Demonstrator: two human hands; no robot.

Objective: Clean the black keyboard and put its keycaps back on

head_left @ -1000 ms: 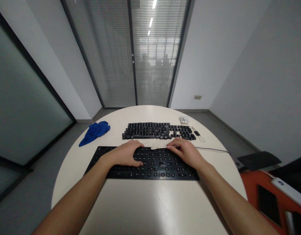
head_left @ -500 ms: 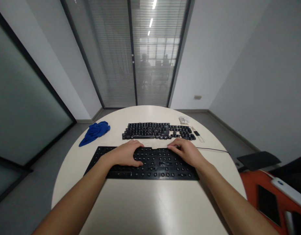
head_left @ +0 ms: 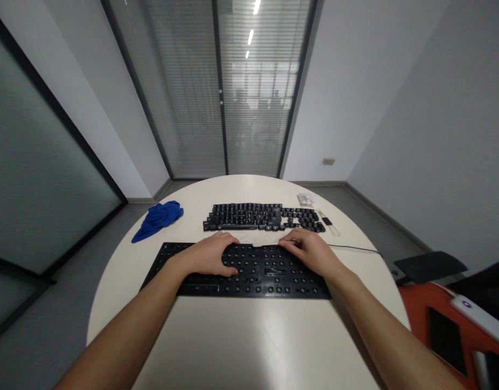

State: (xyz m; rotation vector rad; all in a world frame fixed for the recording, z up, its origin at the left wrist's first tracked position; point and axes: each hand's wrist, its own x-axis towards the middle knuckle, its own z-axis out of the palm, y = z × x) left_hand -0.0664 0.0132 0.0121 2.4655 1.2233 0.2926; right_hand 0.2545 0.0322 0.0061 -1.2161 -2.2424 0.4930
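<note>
At the frame's lower centre, we should brace the flat black plastic keyboard base [head_left: 255, 272] under our bare left hand [head_left: 209, 254], thumb spread wide from the fingers, and work gently with our bare right hand [head_left: 307, 249], pinched narrow at the far edge; what it holds, we cannot tell.

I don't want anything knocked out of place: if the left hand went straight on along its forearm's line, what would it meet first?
The left hand would probably meet the near row of black keycaps, around the long spacebar; depth is hard to judge.
</note>
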